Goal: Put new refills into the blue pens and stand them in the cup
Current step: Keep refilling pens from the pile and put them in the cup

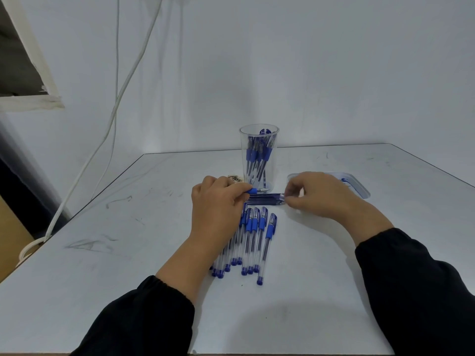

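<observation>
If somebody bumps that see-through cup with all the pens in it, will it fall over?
Probably fairly easily. The cup is tall and looks narrower at its base than at its rim, so a sideways bump could tip it. The pens in the cup lean to one side, which may add to that. It looks like thin clear plastic, so likely light.

Table [128, 253]: white, grey scuff marks. Wall [308, 73]: plain white, white cables [117, 98] down it. Cup [259, 155]: clear. Pens [253, 242]: clear barrels, blue grips and blue end caps, same for those in the cup. Refills [264, 198]: dark blue. Tray [359, 187]: white with blue ink smears. Sleeves [411, 291]: black. Small card [235, 179] behind left hand [218, 204]: tan with dark print.
</observation>
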A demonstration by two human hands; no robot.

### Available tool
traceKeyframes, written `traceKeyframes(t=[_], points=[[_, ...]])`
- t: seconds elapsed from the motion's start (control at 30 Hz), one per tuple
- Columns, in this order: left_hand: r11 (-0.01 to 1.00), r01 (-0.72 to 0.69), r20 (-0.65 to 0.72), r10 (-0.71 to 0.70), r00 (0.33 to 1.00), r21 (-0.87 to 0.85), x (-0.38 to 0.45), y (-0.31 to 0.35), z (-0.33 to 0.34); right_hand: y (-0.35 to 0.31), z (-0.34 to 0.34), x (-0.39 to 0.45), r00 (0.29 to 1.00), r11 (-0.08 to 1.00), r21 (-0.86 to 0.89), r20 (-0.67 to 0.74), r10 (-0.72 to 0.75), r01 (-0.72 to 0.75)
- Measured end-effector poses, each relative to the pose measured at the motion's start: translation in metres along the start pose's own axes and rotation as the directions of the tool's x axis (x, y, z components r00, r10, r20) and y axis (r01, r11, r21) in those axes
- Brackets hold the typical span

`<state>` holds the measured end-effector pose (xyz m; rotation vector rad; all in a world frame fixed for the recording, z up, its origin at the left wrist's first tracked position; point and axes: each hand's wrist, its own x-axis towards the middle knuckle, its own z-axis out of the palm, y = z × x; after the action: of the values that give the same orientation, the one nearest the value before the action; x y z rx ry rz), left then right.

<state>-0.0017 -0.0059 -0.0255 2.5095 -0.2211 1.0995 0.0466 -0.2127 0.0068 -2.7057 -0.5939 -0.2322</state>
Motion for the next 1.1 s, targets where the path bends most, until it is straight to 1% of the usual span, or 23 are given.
traceKeyframes(t=[0.07,0.13,0.23,0.37,0.5,0.6,0.7,0.77,0.8,0.87,0.9,1.0,1.1], points=[[1.0,0.002,0.024,-0.002,1.0,0.017,0.0,0.001,-0.001,-0.002,0.0,-0.001,0.998,0.99,0.139,-0.051,-0.031,0.038],[0.999,0.004,0.045,-0.006,0.999,0.033,0.001,0.001,-0.001,-0.004,0.001,-0.001,0.996,0.974,0.213,-0.063,-0.066,0.078],[0.999,0.005,0.049,-0.006,0.999,0.033,0.001,0.001,-0.002,-0.006,0.003,-0.001,0.992,0.966,0.23,-0.064,-0.111,0.123],[1.0,-0.012,0.039,0.011,0.999,0.018,0.001,0.001,-0.001,-0.007,0.005,0.001,0.989,0.958,0.25,-0.064,-0.13,0.142],[0.999,-0.051,0.028,0.051,0.998,0.006,0.001,0.0,0.002,-0.009,0.008,0.001,0.988,0.935,0.322,-0.08,-0.131,0.15],[0.998,-0.067,0.011,0.067,0.998,-0.011,0.0,0.001,0.001,-0.012,0.009,0.002,0.992,0.884,0.451,-0.076,-0.102,0.125],[0.995,-0.1,-0.008,0.1,0.995,-0.013,0.0,0.001,0.001,-0.016,0.012,0.002,0.994,0.794,0.597,-0.073,-0.084,0.111],[0.994,-0.103,-0.033,0.102,0.994,-0.035,0.0,0.003,0.001,-0.018,0.014,0.002,0.994,0.751,0.651,-0.076,-0.078,0.109],[0.994,-0.083,-0.039,0.08,0.996,-0.069,0.0,0.004,0.0,-0.019,0.014,0.002,0.994,0.731,0.674,-0.076,-0.081,0.111],[0.987,-0.011,-0.02,0.008,1.0,-0.161,0.0,0.008,-0.002,-0.022,0.015,0.002,0.993,0.705,0.7,-0.077,-0.089,0.117],[0.982,0.005,-0.003,-0.005,1.0,-0.188,0.0,0.009,-0.003,-0.023,0.015,0.002,0.993,0.7,0.704,-0.079,-0.092,0.121],[0.986,-0.055,0.01,0.057,0.998,-0.155,-0.001,0.007,-0.001,-0.023,0.012,0.002,0.993,0.699,0.705,-0.091,-0.082,0.122],[0.991,-0.094,-0.024,0.092,0.995,-0.1,0.001,0.002,0.001,-0.019,0.009,0.003,0.993,0.709,0.696,-0.104,-0.055,0.112]])
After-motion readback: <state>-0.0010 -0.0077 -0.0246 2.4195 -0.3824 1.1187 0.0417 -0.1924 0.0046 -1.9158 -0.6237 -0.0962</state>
